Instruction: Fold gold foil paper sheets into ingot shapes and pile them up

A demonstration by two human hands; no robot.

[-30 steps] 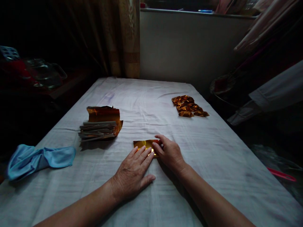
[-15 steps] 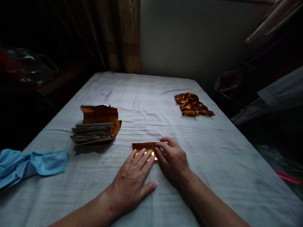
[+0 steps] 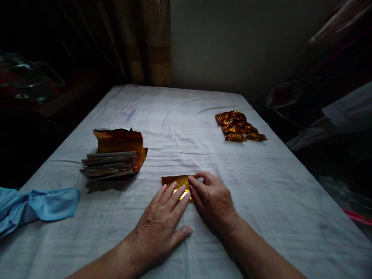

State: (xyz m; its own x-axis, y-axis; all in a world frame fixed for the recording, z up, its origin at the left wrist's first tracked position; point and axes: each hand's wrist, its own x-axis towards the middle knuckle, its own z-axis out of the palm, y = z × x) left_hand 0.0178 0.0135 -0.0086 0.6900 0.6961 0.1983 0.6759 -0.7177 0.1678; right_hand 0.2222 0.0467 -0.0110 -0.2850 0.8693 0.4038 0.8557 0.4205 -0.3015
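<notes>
A small folded piece of gold foil paper [image 3: 178, 180] lies on the white cloth in front of me. My left hand [image 3: 162, 221] is laid flat over its near left part, fingers stretched out and thumb apart. At the paper's right end, my right hand [image 3: 214, 197] has thumb and fingers closed in a pinch on the edge. Both hands hide much of the near side and the right end. Farther left sits a stack of gold foil sheets [image 3: 119, 141], bent over, with grey backs showing. Several folded gold foil pieces [image 3: 236, 126] lie grouped at the far right.
A white cloth [image 3: 174, 116] with wrinkles covers the table. A light blue cloth [image 3: 54, 203] lies crumpled at the left edge. In the dark at the left is a clear glass jug [image 3: 27, 79]. A patterned curtain [image 3: 158, 50] hangs behind the table.
The view has shifted slightly. More bright gold shows along the paper's far side, near my right fingertips. My left hand stays flat on the paper.
</notes>
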